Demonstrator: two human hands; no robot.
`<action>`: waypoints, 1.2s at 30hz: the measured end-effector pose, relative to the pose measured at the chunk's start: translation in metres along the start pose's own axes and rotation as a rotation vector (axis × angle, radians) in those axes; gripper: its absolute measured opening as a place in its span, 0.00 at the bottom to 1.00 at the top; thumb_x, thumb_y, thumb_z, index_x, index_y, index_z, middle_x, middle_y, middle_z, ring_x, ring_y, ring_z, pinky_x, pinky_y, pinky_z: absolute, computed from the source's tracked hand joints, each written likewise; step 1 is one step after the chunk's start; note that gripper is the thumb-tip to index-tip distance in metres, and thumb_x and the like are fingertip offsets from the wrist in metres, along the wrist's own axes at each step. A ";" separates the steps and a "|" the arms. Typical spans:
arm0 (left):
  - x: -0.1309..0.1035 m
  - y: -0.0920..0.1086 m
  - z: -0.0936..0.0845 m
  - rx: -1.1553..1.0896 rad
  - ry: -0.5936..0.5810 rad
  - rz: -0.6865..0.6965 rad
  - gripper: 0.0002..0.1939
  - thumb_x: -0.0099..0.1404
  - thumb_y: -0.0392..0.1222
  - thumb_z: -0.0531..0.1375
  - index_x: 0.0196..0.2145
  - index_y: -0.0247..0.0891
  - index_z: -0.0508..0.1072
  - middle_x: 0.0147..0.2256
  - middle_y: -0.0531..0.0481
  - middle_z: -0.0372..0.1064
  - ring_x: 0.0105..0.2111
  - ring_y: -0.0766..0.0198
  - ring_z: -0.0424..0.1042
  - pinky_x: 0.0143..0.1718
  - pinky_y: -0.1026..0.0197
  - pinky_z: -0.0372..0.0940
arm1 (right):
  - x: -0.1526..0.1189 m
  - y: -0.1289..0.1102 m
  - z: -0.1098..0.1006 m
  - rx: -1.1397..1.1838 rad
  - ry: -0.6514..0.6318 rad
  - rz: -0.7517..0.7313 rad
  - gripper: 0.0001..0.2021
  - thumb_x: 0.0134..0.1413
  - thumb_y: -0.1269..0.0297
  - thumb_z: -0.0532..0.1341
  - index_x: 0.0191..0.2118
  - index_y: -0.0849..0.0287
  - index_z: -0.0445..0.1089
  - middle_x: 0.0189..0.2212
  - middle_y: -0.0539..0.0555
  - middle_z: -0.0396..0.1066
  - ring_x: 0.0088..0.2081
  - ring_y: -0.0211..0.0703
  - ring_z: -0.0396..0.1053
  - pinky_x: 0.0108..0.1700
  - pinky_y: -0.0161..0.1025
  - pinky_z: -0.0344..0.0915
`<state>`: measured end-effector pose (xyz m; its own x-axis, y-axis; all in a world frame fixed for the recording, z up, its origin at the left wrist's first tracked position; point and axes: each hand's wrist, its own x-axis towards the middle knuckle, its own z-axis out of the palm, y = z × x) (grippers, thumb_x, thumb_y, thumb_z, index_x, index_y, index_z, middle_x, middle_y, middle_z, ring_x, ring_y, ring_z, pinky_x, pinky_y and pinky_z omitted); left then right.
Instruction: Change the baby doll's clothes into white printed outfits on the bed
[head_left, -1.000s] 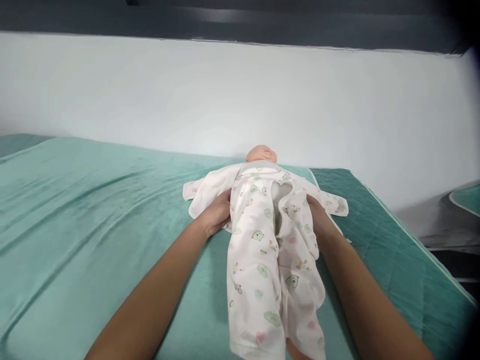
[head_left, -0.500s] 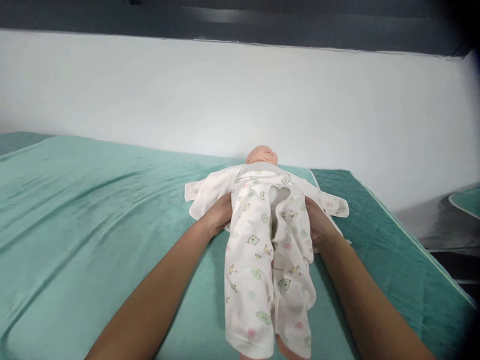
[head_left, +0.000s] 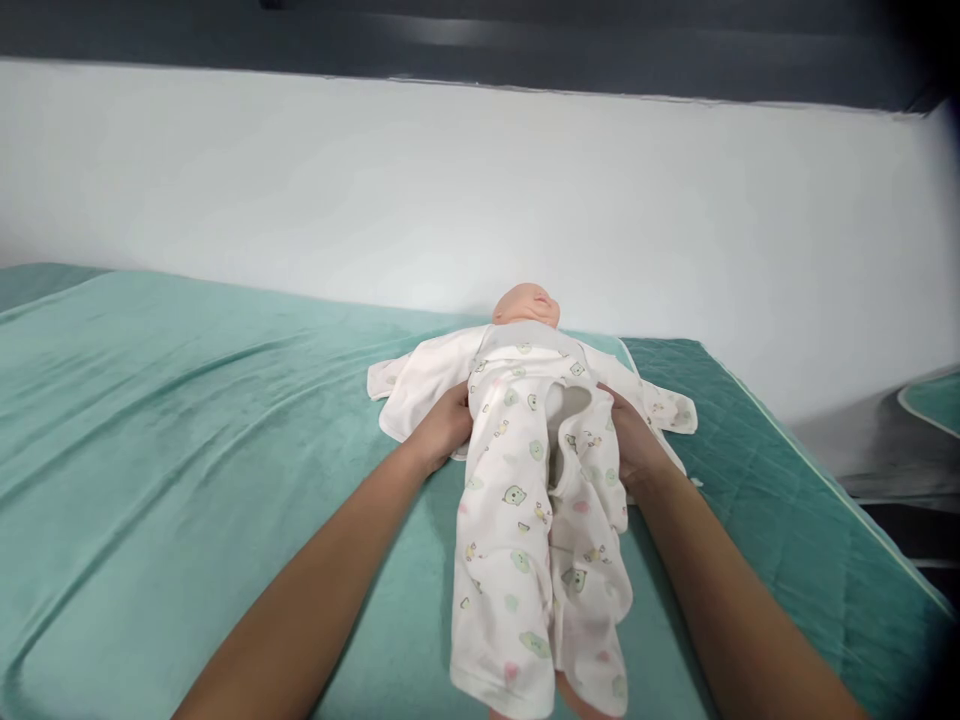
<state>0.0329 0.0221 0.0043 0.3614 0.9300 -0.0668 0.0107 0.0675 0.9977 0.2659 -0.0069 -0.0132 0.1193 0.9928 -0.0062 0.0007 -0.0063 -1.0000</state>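
A baby doll [head_left: 525, 304] lies on its back, head toward the wall. It wears a white long-sleeved baby shirt [head_left: 435, 378], its sleeves spread to both sides. White baby pants [head_left: 501, 540] with green and pink animal prints cover its legs and reach up over the belly, with an opening at the crotch. My left hand [head_left: 448, 428] is closed at the left side of the pants near the hip, its fingertips hidden by cloth. At the opposite hip my right hand [head_left: 631, 438] grips the pants' right side, fingers mostly hidden. Below the cuffs, a little of the doll's legs shows.
Under the doll is a light green cover [head_left: 225, 480] with wrinkles on the left. A darker green quilted mattress [head_left: 765, 480] shows at right, with its edge beyond. A white wall [head_left: 450, 190] stands behind, and a dark beam [head_left: 480, 50] runs overhead.
Both hands have shifted slightly up toward the doll's waist, the right one more clearly. The pants have moved a little with them, and the crotch opening looks wider.
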 end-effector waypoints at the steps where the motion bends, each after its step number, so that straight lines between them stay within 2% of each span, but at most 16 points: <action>1: 0.000 0.000 0.000 0.015 0.010 0.009 0.21 0.54 0.38 0.64 0.47 0.38 0.77 0.48 0.43 0.77 0.49 0.49 0.73 0.51 0.52 0.67 | 0.000 -0.001 0.000 0.046 -0.036 0.024 0.24 0.45 0.51 0.67 0.50 0.50 0.71 0.43 0.55 0.78 0.42 0.54 0.76 0.43 0.51 0.73; 4: 0.000 -0.003 0.001 0.031 0.024 0.038 0.18 0.55 0.37 0.62 0.45 0.37 0.78 0.46 0.44 0.77 0.47 0.50 0.73 0.50 0.52 0.67 | -0.001 -0.004 0.002 0.125 -0.090 0.059 0.26 0.43 0.53 0.68 0.51 0.49 0.71 0.47 0.55 0.77 0.43 0.53 0.75 0.44 0.49 0.72; 8: 0.002 -0.006 0.000 0.026 0.027 0.053 0.17 0.56 0.33 0.58 0.43 0.36 0.78 0.43 0.46 0.78 0.43 0.53 0.74 0.46 0.54 0.68 | -0.004 -0.009 0.005 0.121 -0.032 0.033 0.24 0.42 0.57 0.68 0.49 0.53 0.72 0.45 0.55 0.77 0.42 0.52 0.75 0.45 0.48 0.71; 13: 0.005 -0.001 0.000 0.112 0.117 0.029 0.15 0.56 0.34 0.58 0.40 0.34 0.79 0.38 0.47 0.79 0.40 0.53 0.74 0.44 0.55 0.68 | -0.003 -0.011 0.001 -0.092 0.020 -0.102 0.18 0.45 0.59 0.67 0.45 0.55 0.74 0.43 0.54 0.78 0.44 0.53 0.72 0.50 0.47 0.68; 18: 0.005 0.000 -0.001 0.162 0.155 0.068 0.16 0.57 0.37 0.60 0.42 0.34 0.79 0.41 0.45 0.79 0.44 0.50 0.74 0.45 0.54 0.68 | 0.001 -0.005 -0.007 -0.297 0.004 -0.212 0.11 0.46 0.61 0.65 0.39 0.51 0.75 0.40 0.55 0.77 0.45 0.58 0.70 0.48 0.49 0.66; 21: 0.005 -0.003 -0.002 0.080 0.122 0.055 0.17 0.57 0.40 0.62 0.44 0.36 0.78 0.43 0.45 0.79 0.42 0.50 0.74 0.44 0.53 0.68 | 0.001 -0.003 -0.009 -0.381 0.037 -0.235 0.11 0.47 0.61 0.63 0.39 0.53 0.76 0.40 0.56 0.77 0.45 0.58 0.70 0.49 0.50 0.65; 25: 0.006 -0.010 -0.005 -0.107 0.061 -0.032 0.18 0.57 0.43 0.63 0.45 0.37 0.78 0.42 0.44 0.79 0.39 0.51 0.76 0.42 0.52 0.70 | -0.001 -0.002 -0.011 -0.452 0.092 -0.239 0.13 0.47 0.59 0.62 0.39 0.55 0.77 0.40 0.58 0.78 0.43 0.59 0.71 0.47 0.51 0.64; 31: 0.009 -0.013 -0.004 -0.358 0.044 -0.074 0.19 0.54 0.36 0.65 0.45 0.38 0.77 0.41 0.44 0.79 0.42 0.53 0.76 0.46 0.52 0.71 | -0.005 -0.004 -0.009 -0.432 0.176 -0.227 0.11 0.47 0.58 0.62 0.37 0.53 0.76 0.38 0.57 0.78 0.44 0.61 0.70 0.46 0.52 0.64; 36: 0.011 -0.014 -0.006 -0.406 0.047 -0.084 0.20 0.54 0.34 0.63 0.46 0.37 0.77 0.42 0.43 0.78 0.42 0.54 0.77 0.44 0.54 0.72 | 0.002 0.003 -0.010 -0.423 0.178 -0.223 0.10 0.44 0.61 0.62 0.35 0.53 0.75 0.38 0.57 0.77 0.42 0.59 0.70 0.46 0.51 0.64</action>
<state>0.0312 0.0331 -0.0100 0.3314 0.9302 -0.1576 -0.3337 0.2718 0.9026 0.2756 -0.0065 -0.0166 0.2381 0.9399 0.2445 0.4431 0.1189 -0.8885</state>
